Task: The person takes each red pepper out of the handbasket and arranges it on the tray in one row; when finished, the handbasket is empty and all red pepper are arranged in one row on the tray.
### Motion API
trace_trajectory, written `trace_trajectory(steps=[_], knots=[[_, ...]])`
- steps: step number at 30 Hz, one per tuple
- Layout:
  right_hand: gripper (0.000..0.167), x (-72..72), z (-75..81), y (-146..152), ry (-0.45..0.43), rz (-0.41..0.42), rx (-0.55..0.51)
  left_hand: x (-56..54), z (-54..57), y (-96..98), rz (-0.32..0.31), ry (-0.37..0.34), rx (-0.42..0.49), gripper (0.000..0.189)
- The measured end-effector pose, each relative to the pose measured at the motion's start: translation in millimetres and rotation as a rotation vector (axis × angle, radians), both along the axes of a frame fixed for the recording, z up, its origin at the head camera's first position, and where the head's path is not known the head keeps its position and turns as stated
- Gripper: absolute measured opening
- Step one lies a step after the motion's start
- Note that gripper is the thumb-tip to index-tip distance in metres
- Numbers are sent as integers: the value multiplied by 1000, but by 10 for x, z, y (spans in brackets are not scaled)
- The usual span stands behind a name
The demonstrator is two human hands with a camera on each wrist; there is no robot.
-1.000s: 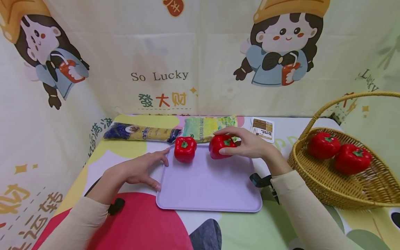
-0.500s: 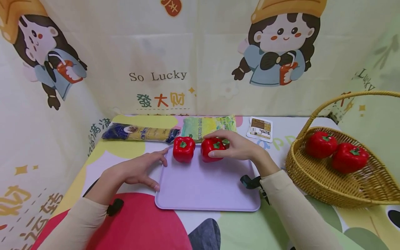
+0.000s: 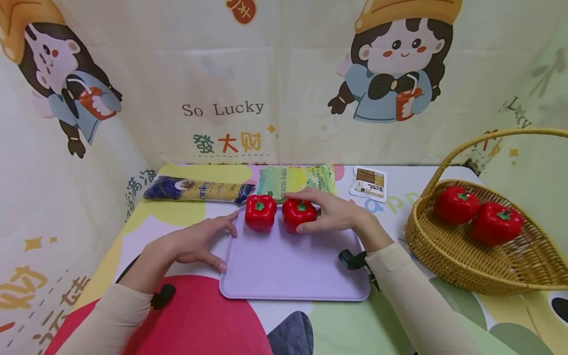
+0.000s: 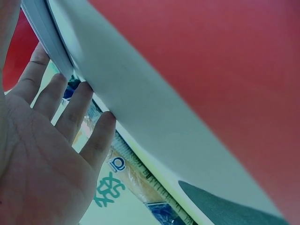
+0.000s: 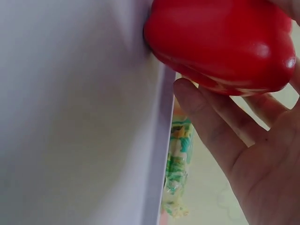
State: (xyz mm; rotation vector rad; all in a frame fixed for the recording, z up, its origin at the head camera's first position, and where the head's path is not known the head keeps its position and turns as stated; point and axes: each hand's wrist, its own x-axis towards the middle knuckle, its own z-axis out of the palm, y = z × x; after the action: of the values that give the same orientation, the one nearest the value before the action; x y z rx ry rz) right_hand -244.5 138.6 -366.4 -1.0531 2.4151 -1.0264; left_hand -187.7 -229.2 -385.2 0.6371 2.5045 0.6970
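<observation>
Two red bell peppers stand near the far edge of a lilac tray (image 3: 284, 271) in the head view. My right hand (image 3: 335, 213) holds the right bell pepper (image 3: 295, 217), thumb in front and fingers behind; in the right wrist view this bell pepper (image 5: 220, 42) rests on the tray's surface. The left bell pepper (image 3: 260, 217) stands just beside it, a narrow gap between them. My left hand (image 3: 191, 242) is at the tray's left edge, fingers and thumb spread against the rim. In the left wrist view its fingers (image 4: 72, 112) are fairly straight.
A wicker basket (image 3: 426, 246) with two more red bell peppers stands at the right. Behind the tray lie a long blue-and-yellow packet (image 3: 199, 190), a green-yellow packet (image 3: 293, 180) and a small white-and-brown packet (image 3: 369, 183). A printed cloth backdrop hangs behind.
My right hand has moved left with the bell pepper, bringing it close to the other one and down onto the tray. The left hand has stayed at the tray's edge.
</observation>
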Motion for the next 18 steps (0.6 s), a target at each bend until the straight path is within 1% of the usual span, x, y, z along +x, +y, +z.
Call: trace_trajectory(steps=[3, 8, 13, 18], knots=[[83, 5, 3, -20, 2, 3, 0, 2, 6, -1, -4, 7, -2, 70], [86, 8, 2, -84, 15, -47, -16, -1, 8, -10, -7, 8, -3, 70], [80, 2, -18, -142, 40, -74, -24, -5, 14, -16, -3, 8, -14, 70], [82, 3, -28, -150, 48, -88, -13, -10, 6, -20, 0, 3, -24, 71]])
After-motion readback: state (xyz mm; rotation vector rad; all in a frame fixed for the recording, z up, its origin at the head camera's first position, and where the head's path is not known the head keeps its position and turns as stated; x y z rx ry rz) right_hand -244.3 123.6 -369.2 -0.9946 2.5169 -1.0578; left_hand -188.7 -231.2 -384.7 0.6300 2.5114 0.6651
